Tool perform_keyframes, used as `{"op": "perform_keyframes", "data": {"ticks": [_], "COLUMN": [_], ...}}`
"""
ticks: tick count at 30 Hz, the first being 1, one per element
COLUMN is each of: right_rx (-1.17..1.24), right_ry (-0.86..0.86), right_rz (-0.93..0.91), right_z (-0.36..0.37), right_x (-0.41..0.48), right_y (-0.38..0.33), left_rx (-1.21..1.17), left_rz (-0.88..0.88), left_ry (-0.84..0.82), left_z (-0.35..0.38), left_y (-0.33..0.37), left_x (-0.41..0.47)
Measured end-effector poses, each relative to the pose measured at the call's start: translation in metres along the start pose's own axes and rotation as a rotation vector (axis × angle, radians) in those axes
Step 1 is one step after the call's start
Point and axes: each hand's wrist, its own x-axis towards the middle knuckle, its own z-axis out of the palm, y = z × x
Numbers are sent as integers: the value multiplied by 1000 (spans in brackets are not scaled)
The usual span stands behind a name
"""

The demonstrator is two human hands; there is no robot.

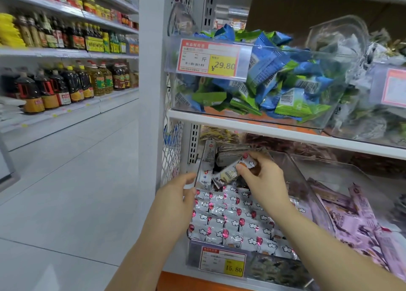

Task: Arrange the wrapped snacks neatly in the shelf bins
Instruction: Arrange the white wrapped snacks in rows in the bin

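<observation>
A clear plastic bin on the lower shelf holds rows of silver wrapped snacks printed with clouds and pink balloons. My left hand grips the bin's left wall near its back. My right hand is over the back of the bin, pinching one silver wrapped snack that tilts down to the left. Behind it, several wrapped snacks lie jumbled at the rear of the bin, some standing on end.
A second clear bin of pink wrapped snacks stands to the right. The shelf above carries a bin of blue and green packets with a 29.80 price tag. Left is an aisle floor and shelves of bottles.
</observation>
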Motion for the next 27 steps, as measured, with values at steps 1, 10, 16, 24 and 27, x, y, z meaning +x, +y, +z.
{"op": "perform_keyframes", "data": {"ticks": [1,10,16,24,27], "right_rx": [-27,-415,-307,-335,-387], "right_ry": [-47,-671,-729,-803,-830], "right_rz": [-8,-196,-87,-145,-195], "right_z": [0,6,8,10,15], "right_x": [1,36,39,42,45], "right_y": [0,-17,-7,-4,-7], "left_rx": [1,37,31,44,38], "left_rz": [-3,-14,-13,-23,-18], "left_ry": [-5,-23,-55,-51,-49], "left_z": [0,2,0,1,0], "left_y": [0,0,-3,-2,-2], "left_x": [1,1,0,-1,0]}}
